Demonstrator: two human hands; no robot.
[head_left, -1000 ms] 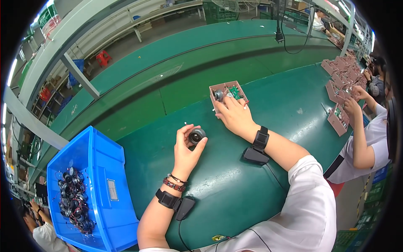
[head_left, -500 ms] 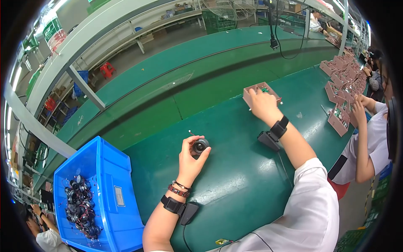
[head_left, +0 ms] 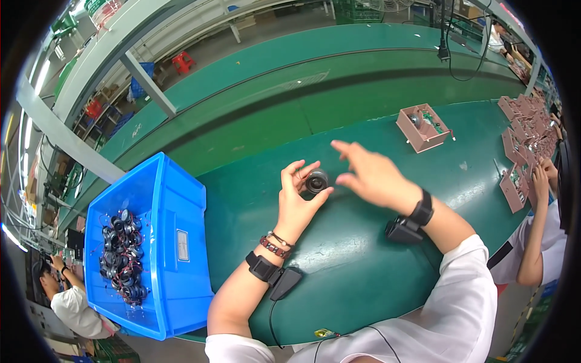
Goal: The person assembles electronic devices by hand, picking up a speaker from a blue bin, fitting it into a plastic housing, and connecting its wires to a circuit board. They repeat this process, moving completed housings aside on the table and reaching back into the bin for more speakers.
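My left hand (head_left: 295, 209) is closed around a small round black speaker (head_left: 316, 181), holding it by its rim between thumb and fingers above the table. Just to the right of it hovers my right hand (head_left: 380, 179), its fingers apart and nothing held in them. Beyond that hand stands an open pinkish-brown box (head_left: 427, 143) with a round part and green circuit pieces inside.
At the left, a blue bin (head_left: 184, 209) holds a heap of similar speakers (head_left: 121, 257) with thin wires. Several more pinkish boxes (head_left: 525, 142) crowd the green table (head_left: 339, 266) at the far right, beside a co-worker's hands (head_left: 541, 175). A metal frame (head_left: 72, 142) rises at the left.
My right hand has left the pinkish box and come back left, close to the speaker in my left hand. The view has shifted, so the scene sits differently in it.
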